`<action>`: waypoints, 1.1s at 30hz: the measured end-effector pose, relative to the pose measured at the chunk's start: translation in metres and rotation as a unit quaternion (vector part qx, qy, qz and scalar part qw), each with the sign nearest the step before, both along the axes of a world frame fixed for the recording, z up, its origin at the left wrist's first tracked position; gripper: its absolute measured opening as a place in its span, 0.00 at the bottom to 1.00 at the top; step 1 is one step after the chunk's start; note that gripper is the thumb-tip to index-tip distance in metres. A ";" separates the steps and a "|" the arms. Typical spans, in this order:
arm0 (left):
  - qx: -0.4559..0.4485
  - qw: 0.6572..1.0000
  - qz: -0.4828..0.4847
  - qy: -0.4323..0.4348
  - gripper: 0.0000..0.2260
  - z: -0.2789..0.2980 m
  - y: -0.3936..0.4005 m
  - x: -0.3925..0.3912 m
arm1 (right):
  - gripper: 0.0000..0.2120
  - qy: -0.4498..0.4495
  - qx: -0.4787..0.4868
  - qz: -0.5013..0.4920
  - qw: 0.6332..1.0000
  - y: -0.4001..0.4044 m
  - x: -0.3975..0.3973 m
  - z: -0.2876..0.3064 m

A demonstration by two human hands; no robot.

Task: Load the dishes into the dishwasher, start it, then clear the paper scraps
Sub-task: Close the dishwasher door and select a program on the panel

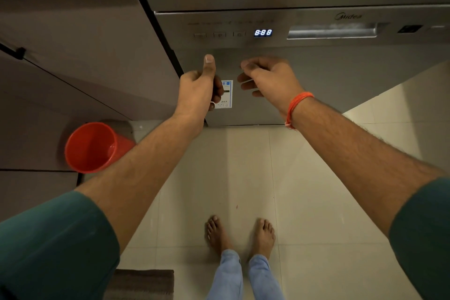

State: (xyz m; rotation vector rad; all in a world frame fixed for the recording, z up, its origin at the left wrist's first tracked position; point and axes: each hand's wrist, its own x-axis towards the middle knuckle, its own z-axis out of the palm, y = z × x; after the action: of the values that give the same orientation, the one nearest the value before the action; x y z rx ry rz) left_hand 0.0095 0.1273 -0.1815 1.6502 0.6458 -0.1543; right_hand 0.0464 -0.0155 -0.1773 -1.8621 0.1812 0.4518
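The silver dishwasher (316,75) stands in front of me with its door closed. Its blue display (263,32) is lit and reads 8:88, with a row of buttons (220,34) to its left and the recessed handle (332,31) to its right. My left hand (197,90) is held before the door below the buttons, fingers curled into a fist and thumb pointing up. A small white bit shows at the bottom of that fist; I cannot tell what it is. My right hand (270,78) hovers beside it with loosely curled fingers, holding nothing. No dishes or paper scraps are in view.
A red bucket (90,147) lies tilted on the floor at the left, against the brown cabinet (85,56). A label sticker (227,94) is on the dishwasher door. My bare feet stand on pale floor tiles (316,202). A dark mat (143,284) lies at the bottom left.
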 end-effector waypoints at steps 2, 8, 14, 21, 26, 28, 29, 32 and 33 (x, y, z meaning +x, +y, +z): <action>-0.002 1.000 -0.003 0.003 0.23 -0.003 -0.004 -0.003 | 0.10 0.003 -0.001 0.001 1.000 -0.002 -0.003 -0.003; -0.018 1.000 -0.019 0.006 0.23 -0.007 -0.018 -0.007 | 0.11 0.004 -0.003 0.014 1.000 -0.009 -0.015 -0.007; -0.022 0.999 -0.026 0.000 0.23 0.000 -0.025 -0.004 | 0.12 -0.001 -0.002 0.013 1.000 -0.013 -0.018 -0.007; -0.025 1.000 -0.012 -0.014 0.24 0.010 -0.026 0.013 | 0.12 0.005 0.000 0.018 1.000 -0.015 -0.018 -0.007; -0.030 1.000 0.001 -0.009 0.23 0.013 -0.023 0.022 | 0.10 0.016 0.001 0.010 1.000 -0.015 -0.016 -0.010; -0.028 1.000 0.003 -0.006 0.23 0.013 -0.023 0.025 | 0.10 0.015 -0.001 0.010 1.000 -0.015 -0.014 -0.010; -0.026 1.000 0.003 -0.004 0.23 0.013 -0.023 0.026 | 0.10 0.015 -0.003 0.011 1.000 -0.015 -0.013 -0.010; -0.020 1.000 0.007 0.007 0.23 0.015 -0.024 0.030 | 0.10 0.017 -0.011 0.017 1.000 -0.016 -0.009 -0.011; -0.021 1.000 0.012 0.012 0.22 0.015 -0.024 0.032 | 0.10 0.016 -0.013 0.017 1.000 -0.017 -0.009 -0.012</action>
State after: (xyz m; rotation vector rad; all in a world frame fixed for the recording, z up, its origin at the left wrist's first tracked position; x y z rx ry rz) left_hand 0.0412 0.1034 -0.1662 1.6013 0.6760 -0.1709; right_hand 0.0378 -0.0322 -0.1895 -1.8857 0.1779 0.5054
